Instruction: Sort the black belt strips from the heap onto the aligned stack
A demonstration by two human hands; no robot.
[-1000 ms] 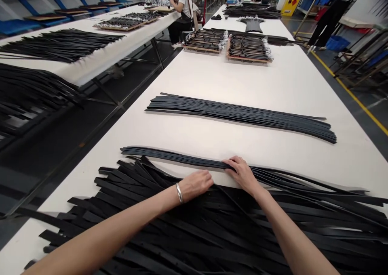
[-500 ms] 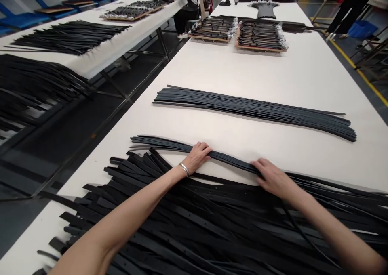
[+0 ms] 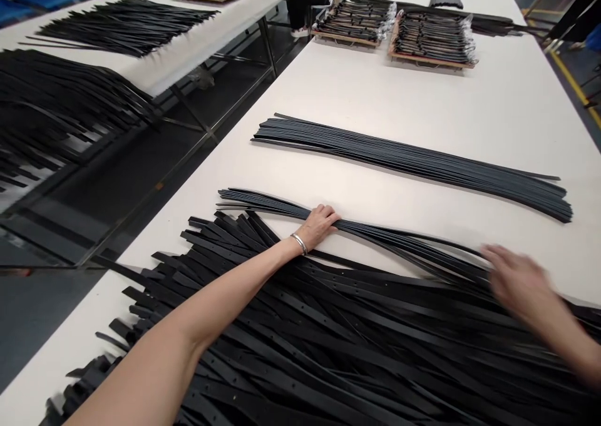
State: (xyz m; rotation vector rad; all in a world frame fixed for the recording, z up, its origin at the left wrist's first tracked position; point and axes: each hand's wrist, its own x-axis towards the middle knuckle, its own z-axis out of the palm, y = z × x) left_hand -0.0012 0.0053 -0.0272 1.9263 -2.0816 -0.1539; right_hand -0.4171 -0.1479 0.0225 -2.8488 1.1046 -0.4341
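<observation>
**L hand** (image 3: 319, 226) lies palm-down on a **loose bundle of narrow strap strips** (image 3: 370, 233), fingers together and slightly curled, pressing on top, not closed around them. A **silver bangle** (image 3: 299, 244) sits on that wrist. The bundle runs across the **white table top** (image 3: 469, 107) w/ a gentle S-curve, thin strips fanning apart at the far-left end and spreading again toward the right, where they merge into the big pile.

**R hand** (image 3: 519, 282) is motion-blurred, out right over the strips' end, fingers apparently spread; too smeared to tell if it's touching or gripping anything.

Just below both hands: **heap of matte black belt straps** (image 3: 300, 344), flat, long, square-cut ends, rows of punched holes, overlapping like a rough fan, L forearm lying across it.

Farther up the table, well apart: **neat straight stack of slim dark strips** (image 3: 408, 160), tapered at both ends, edges smooth. Beyond it, **two wooden boards loaded w/ coiled black belts** (image 3: 434, 41) sit side by side. On the **neighbouring table** (image 3: 188, 69) at left: more **black strips** (image 3: 126, 27), long and spiky-ended.
</observation>
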